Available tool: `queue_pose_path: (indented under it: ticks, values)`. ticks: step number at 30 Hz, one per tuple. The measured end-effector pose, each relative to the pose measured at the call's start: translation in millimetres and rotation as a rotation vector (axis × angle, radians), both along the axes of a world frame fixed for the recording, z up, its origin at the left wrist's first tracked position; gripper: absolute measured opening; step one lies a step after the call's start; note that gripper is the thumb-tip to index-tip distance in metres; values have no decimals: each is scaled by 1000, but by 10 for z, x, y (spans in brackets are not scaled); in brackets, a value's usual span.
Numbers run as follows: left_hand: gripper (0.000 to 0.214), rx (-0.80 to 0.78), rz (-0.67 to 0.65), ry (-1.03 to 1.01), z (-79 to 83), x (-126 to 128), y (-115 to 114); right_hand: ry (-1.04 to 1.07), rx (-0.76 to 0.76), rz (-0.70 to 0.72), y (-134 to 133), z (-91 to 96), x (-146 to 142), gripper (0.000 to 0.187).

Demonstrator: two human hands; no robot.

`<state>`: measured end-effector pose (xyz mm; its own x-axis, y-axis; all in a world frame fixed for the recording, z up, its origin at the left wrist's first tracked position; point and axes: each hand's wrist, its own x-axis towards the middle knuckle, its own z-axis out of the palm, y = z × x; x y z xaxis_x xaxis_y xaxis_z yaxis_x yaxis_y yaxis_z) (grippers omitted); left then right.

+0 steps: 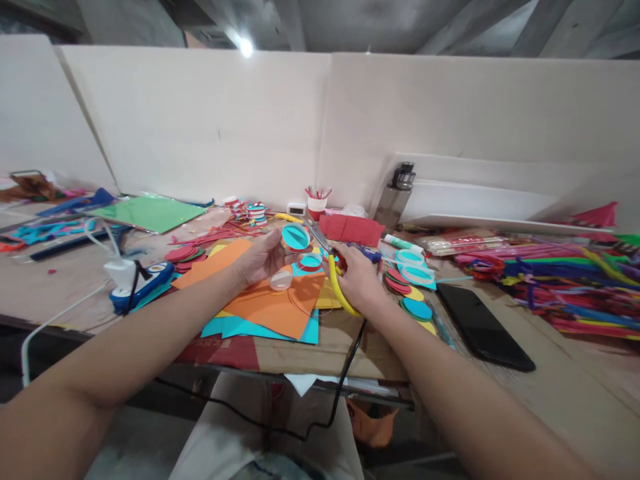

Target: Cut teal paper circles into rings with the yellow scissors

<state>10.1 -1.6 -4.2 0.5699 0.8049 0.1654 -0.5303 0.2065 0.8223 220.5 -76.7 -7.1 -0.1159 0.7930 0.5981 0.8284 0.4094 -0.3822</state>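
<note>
My left hand (261,258) is closed on a small round piece with a blue face and a thin pale rim (295,237), tilted toward me. In my right hand (359,275) is a pair of scissors with yellow handles (338,287); the metal blades point up and left, close to the round piece's right side. Below the hands lies a clear round plastic cup or lid (281,280) on orange paper (265,305). Another blue round piece with a red rim (310,262) sits between my hands on the paper stack.
Right of my hand lie cut paper discs (417,309), a glue stick (403,244) and a black phone (483,327). Colourful pipe cleaners (565,287) fill the far right. Left are a blue power strip (150,285) and green sheets (150,212). A bottle (394,200) stands by the white partition.
</note>
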Motion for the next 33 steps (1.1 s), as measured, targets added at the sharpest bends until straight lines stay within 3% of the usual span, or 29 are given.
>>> queue_pose_path:
  ticks: [11,33]
  values:
    - [48,114,93,-51,6,69,-62,-115,-96,-80,-4,-36,-20,39]
    - [39,128,63,-4,-7,12,16,-249,-102,-145,-51,20,-35,40]
